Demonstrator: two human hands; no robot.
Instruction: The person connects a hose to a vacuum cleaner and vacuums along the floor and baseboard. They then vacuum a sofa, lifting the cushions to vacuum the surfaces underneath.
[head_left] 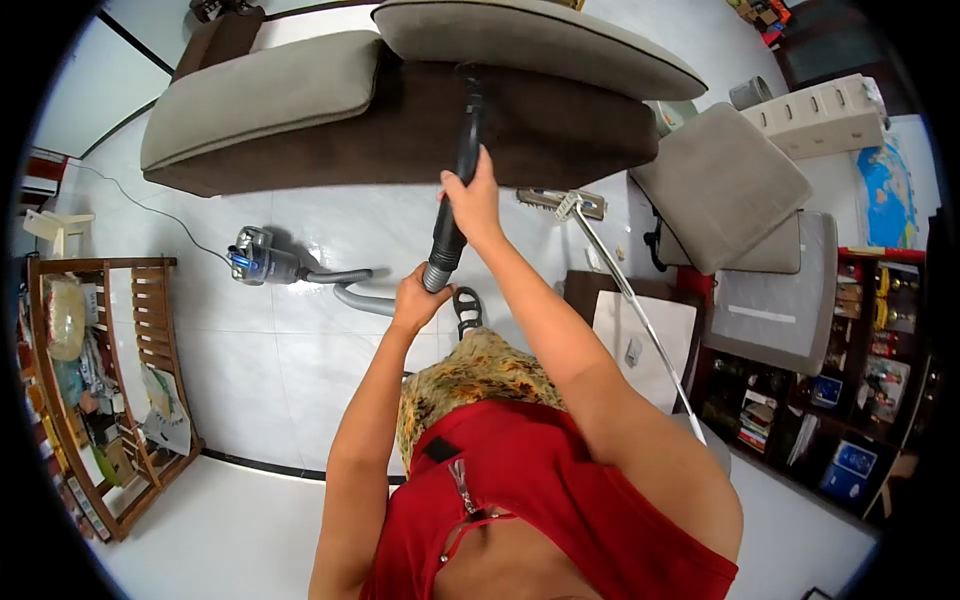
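My right hand (474, 208) is wrapped round the black handle of a vacuum cleaner wand (468, 150). Lower down, my left hand (415, 302) grips the ribbed end of the same wand, where the grey hose (365, 300) joins it. The wand's far end meets the dark brown sofa base (560, 115), near the gap by the cushions; its nozzle is hard to make out against the dark fabric. Two grey-beige cushions, a left one (265, 100) and a right one (540, 40), rest tilted on the sofa. The vacuum cleaner body (262, 260) stands on the floor to the left.
A flat mop (630, 290) leans at the right, its head by the sofa's front. Loose square cushions (722, 185) are stacked farther right, beside a dark shelf (780, 410). A power cord (165, 215) trails left. A wooden rack (155, 320) stands at the left.
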